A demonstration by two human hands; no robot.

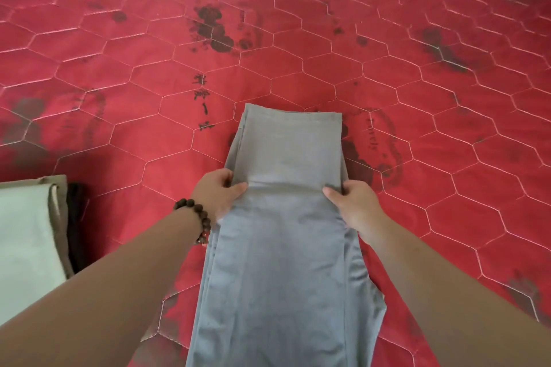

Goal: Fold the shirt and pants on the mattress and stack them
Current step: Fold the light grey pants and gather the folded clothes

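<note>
Grey pants lie lengthwise on the red quilted mattress, running from the bottom edge up to the middle. Their far part is doubled back, with the hem edge lying at the far end. My left hand pinches the left side of the pants at a crease across the fabric, thumb on top. My right hand pinches the right side at the same crease. A folded pale shirt lies at the left edge of the mattress, partly cut off by the frame.
Under the folded pale shirt a brown and a dark layer show along its right side. The mattress cover carries dark stains and some written marks. A beaded bracelet sits on my left wrist.
</note>
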